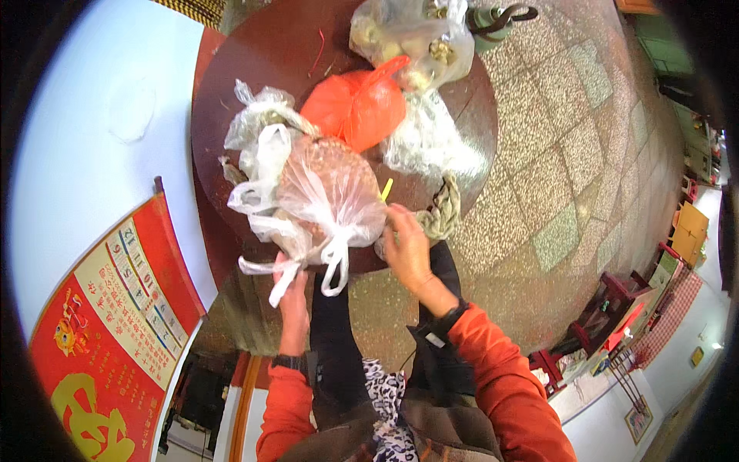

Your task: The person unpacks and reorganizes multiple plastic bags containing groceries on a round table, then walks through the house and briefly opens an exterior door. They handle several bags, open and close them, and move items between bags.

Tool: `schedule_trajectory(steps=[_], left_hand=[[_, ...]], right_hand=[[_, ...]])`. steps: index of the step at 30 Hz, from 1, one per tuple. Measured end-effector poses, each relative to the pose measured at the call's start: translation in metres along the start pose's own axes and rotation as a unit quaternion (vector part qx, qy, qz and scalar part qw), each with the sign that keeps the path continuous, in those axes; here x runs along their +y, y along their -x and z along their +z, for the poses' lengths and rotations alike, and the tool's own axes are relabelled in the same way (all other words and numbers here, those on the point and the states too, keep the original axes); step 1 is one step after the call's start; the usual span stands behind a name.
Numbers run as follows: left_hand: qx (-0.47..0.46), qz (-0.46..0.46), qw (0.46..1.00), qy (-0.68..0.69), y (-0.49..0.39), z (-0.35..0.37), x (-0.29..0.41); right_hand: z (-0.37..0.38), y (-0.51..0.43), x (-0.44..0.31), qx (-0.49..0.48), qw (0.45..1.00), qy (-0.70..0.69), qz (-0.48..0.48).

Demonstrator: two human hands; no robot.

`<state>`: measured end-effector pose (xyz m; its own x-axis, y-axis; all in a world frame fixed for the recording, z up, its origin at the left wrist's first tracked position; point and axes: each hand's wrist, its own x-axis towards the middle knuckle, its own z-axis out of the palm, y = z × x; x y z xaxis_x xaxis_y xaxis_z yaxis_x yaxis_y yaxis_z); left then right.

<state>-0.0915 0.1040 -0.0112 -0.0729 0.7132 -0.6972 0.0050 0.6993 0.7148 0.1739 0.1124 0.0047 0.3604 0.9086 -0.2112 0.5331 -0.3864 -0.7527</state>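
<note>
A clear plastic bag tied at its top (332,185), with reddish-brown contents, lies at the near edge of a round dark red table (260,46). My left hand (293,289) is at the bag's lower left, its fingers partly hidden under white plastic; its grip cannot be made out. My right hand (407,248) touches or nearly touches the bag's right side, fingers curled, beside a small yellow object (387,189). An orange-red plastic bag (358,110) sits just behind. More crumpled clear bags (260,121) lie at the left.
A large clear bag with pale lumps (415,43) stands at the table's far side, near a dark curved handle (505,17). An empty-looking clear bag (427,136) and a twisted pale cloth or rope (444,213) lie at the right. A wall with a red calendar (127,300) borders the left.
</note>
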Motion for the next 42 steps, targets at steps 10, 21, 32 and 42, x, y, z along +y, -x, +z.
schedule_trajectory(steps=[10, 21, 32, 42], left_hand=[[-0.290, -0.218, 0.898, -0.250, 0.059, 0.000, 0.117], [-0.068, 0.490, 0.723, -0.481, -0.181, 0.240, 0.145], [-0.179, 0.437, 0.665, -0.579, -0.214, 0.221, 0.156], [-0.179, 0.551, 0.530, -0.619, -0.154, 0.189, 0.197]], right_hand=[[-0.111, -0.173, 0.086, 0.111, 0.974, 0.186, -0.062], [-0.017, -0.154, 0.154, -0.029, 0.976, 0.151, 0.155], [-0.052, -0.012, 0.165, -0.282, 0.951, 0.084, 0.091], [-0.132, -0.066, 0.099, -0.279, 0.928, 0.248, -0.013]])
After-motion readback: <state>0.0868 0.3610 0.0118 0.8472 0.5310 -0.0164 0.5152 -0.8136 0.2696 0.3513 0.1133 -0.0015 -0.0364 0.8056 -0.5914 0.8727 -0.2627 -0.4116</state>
